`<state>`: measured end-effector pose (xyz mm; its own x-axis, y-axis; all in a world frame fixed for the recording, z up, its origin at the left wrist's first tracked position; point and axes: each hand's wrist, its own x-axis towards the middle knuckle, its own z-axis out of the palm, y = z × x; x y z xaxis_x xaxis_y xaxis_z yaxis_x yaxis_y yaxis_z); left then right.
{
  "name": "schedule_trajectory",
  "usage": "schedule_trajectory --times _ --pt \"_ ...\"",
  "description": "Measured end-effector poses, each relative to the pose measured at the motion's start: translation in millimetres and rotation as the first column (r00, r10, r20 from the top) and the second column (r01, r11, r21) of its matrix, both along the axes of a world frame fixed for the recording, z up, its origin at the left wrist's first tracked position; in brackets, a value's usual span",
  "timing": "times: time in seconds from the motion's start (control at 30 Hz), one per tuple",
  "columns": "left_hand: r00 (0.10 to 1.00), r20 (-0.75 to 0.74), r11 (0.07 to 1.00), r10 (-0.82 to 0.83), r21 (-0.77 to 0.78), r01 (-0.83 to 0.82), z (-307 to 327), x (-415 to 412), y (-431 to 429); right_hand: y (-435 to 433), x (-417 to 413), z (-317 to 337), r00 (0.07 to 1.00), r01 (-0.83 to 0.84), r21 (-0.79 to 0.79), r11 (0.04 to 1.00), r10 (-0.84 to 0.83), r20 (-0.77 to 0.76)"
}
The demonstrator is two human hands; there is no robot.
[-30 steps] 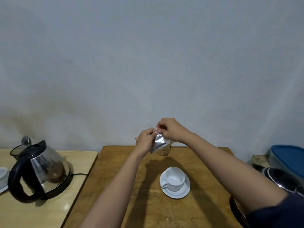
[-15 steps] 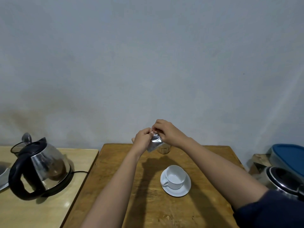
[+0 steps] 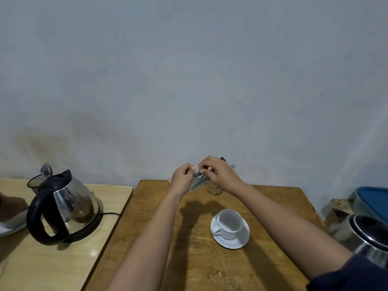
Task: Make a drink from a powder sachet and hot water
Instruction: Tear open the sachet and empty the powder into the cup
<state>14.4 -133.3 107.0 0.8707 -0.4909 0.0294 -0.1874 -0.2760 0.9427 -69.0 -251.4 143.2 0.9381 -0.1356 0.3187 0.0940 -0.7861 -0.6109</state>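
A small silver powder sachet (image 3: 197,182) is pinched at its top edge between my left hand (image 3: 182,179) and my right hand (image 3: 218,175), held above the far part of the brown wooden table (image 3: 189,259). An empty white cup (image 3: 229,223) stands on a white saucer (image 3: 241,241) nearer to me, right of centre. A steel electric kettle (image 3: 65,208) with a black handle sits on its base on the pale table to the left.
A glass holder (image 3: 214,189) with a fork sticking out stands behind my right hand. A steel pot (image 3: 369,236) and a blue-lidded container (image 3: 371,199) are at the right edge. A dish (image 3: 10,224) lies at the far left.
My hands stay together on the sachet and have shifted slightly right and up in view; the camera has turned a little, so the fork behind my right hand now shows.
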Motion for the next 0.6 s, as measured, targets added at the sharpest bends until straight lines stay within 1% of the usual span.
schedule_trajectory --times 0.1,0.2,0.3,0.37,0.5,0.6 --pt "0.998 0.028 0.998 -0.060 -0.007 0.060 4 -4 5 -2 -1 6 0.999 0.047 0.079 0.996 -0.048 0.011" --pt "0.982 -0.022 0.980 -0.187 -0.078 0.185 13 -11 12 -7 -3 12 0.996 0.084 0.153 0.985 -0.088 0.024" --pt "0.971 -0.013 0.970 -0.239 -0.047 0.238 17 -14 16 -7 -3 18 0.994 0.105 0.187 0.977 -0.111 0.023" --pt "0.975 -0.018 0.971 -0.223 -0.086 0.221 18 -16 16 -6 -2 20 0.992 0.121 0.189 0.974 -0.127 0.019" --pt "0.987 -0.075 0.966 -0.143 -0.227 0.122 15 -19 16 -3 -2 23 0.992 0.118 0.208 0.971 -0.124 0.018" --pt "0.972 -0.188 0.943 -0.139 -0.325 0.072 11 -19 17 0 -1 22 0.993 0.111 0.211 0.971 -0.117 0.017"
